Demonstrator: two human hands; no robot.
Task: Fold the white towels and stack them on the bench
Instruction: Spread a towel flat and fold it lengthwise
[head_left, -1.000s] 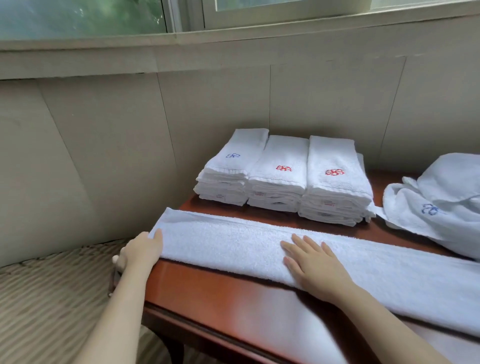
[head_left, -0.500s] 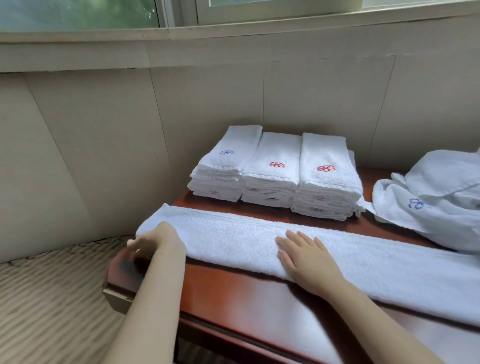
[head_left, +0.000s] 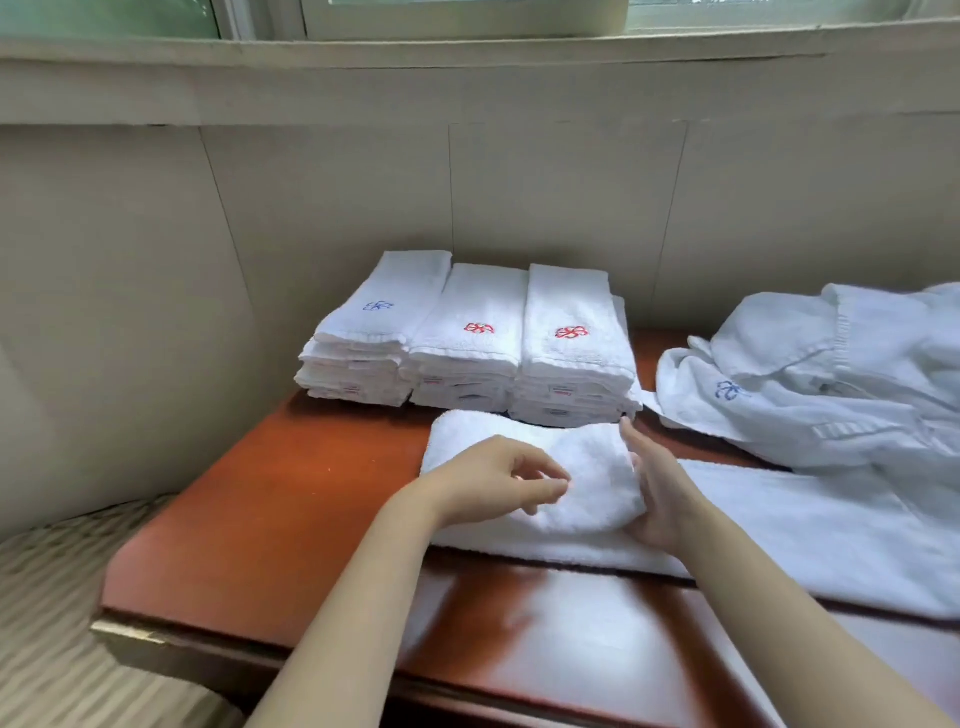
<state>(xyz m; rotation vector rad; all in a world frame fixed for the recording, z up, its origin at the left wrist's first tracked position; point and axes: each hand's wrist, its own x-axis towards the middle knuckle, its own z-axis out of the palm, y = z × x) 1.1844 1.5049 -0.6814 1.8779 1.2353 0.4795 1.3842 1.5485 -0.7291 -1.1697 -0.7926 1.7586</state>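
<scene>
A long white towel (head_left: 831, 535) lies in a narrow strip across the red-brown wooden bench (head_left: 291, 499). Its left end is doubled over to the right into a puffy flap (head_left: 587, 457). My left hand (head_left: 493, 483) hovers over that flap with loosely curled fingers that hold nothing. My right hand (head_left: 657, 488) stands on edge with straight fingers against the flap's right end. Behind the flap, three stacks of folded white towels (head_left: 483, 332) with blue and red emblems stand side by side against the wall.
A heap of unfolded white towels (head_left: 831, 384) with a blue emblem lies at the back right of the bench. A beige panelled wall (head_left: 311, 218) rises behind the bench under a window sill. Striped carpet (head_left: 47, 623) shows at the lower left.
My left hand carried the towel's left end rightward and laid it over the strip. My right hand turned from flat on the towel to standing on edge at the flap's end.
</scene>
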